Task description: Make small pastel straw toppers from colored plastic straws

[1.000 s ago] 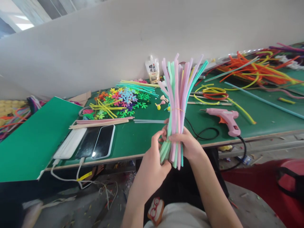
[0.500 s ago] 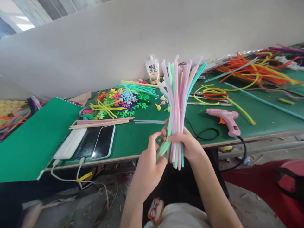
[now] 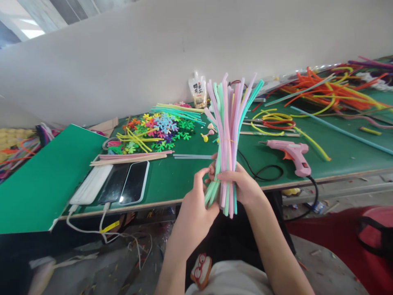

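An upright bundle of fuzzy stems [image 3: 229,143], in pink, lilac, mint and teal, has a thin band around its middle and fans out at the top. My right hand [image 3: 242,184] is wrapped round its lower part, thumb across the front. My left hand [image 3: 198,200] is closed on the mint green stems at the bundle's lower left, which lean outward from the others. Some of my fingers are hidden behind the bundle.
A pink glue gun [image 3: 291,153] lies right of the bundle, its cord over the table edge. Left are phones [image 3: 134,183], a white power bank [image 3: 92,185] and colourful snowflake pieces [image 3: 166,125]. A pouch [image 3: 198,91] stands behind; orange stems [image 3: 331,92] are heaped back right.
The bundle has tilted slightly to the left at its top. The mint green stems at its lower left have spread a little in my left hand.
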{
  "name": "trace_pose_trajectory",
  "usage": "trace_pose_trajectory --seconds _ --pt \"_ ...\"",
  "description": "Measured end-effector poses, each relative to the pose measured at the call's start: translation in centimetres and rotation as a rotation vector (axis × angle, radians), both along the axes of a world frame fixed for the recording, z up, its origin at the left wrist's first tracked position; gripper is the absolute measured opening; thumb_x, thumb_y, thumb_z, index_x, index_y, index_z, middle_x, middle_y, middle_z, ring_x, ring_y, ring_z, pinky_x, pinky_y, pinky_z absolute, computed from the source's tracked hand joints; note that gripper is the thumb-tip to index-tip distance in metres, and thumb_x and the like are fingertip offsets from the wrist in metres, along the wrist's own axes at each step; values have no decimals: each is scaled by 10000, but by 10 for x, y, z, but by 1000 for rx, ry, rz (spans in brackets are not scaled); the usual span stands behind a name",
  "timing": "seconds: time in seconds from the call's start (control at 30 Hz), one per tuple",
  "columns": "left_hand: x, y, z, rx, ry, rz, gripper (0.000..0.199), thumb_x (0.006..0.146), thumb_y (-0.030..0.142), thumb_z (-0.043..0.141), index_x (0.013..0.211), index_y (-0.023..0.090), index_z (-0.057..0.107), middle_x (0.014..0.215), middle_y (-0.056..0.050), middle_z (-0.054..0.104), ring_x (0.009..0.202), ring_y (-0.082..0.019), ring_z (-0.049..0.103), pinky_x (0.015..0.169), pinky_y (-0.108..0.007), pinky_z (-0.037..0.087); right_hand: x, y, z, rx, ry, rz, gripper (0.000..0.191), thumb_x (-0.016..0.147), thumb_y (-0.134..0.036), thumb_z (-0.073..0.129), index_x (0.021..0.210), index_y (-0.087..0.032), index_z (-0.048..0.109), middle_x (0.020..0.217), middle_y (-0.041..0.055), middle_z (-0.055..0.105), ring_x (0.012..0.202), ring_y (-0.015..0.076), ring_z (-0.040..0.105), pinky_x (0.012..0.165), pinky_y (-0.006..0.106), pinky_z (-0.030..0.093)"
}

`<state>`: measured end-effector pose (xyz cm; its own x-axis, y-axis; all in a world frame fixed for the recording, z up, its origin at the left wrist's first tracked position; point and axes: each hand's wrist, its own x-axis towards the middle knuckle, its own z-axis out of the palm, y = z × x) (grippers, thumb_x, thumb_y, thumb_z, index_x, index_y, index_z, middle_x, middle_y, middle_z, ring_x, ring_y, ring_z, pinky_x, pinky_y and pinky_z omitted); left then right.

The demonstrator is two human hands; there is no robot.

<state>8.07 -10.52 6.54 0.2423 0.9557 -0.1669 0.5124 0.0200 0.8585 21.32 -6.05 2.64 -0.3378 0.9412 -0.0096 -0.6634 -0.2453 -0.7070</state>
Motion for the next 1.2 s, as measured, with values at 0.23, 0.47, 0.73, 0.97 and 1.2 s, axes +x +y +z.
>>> trace_pose_trajectory --seconds 0.23,0.47,0.73,0.97,1.2 --pt "0 0 1 28 69 -8 587 747 110 473 1281 264 285 1069 -59 591 931 -190 575 802 -297 432 1 -1 1 -64 -50 -5 370 607 -83 635 949 -194 548 728 -15 585 655 136 573 589 282 502" --pt "1 -1 2 10 83 21 560 763 157 492 1270 292 294 1053 -37 620 890 -186 595 756 -270 431 1 -1 1 -64 -74 -2 382 607 -105 646 958 -209 536 742 -22 588 652 140 581 572 280 498" --pt "-8 5 13 -132 -54 -80 536 789 163 449 1283 251 259 940 -23 627 758 -147 584 691 -243 420 2 -1 1 -62 -95 1 379 608 -96 647 958 -194 539 739 -14 595 656 135 583 570 262 505" --pt "-15 8 8 -192 -223 -108 522 776 134 450 1253 234 264 833 9 570 648 -100 519 664 -240 433 3 -1 1 -68 -72 21 390 612 -111 645 977 -184 528 751 -9 597 611 139 591 520 275 522" --pt "-14 5 -1 -74 -173 -73 513 789 151 463 1256 268 284 844 8 581 734 -120 560 692 -238 432 2 1 0 -86 11 36 356 607 -83 632 937 -178 540 764 -4 598 654 137 601 613 294 544"
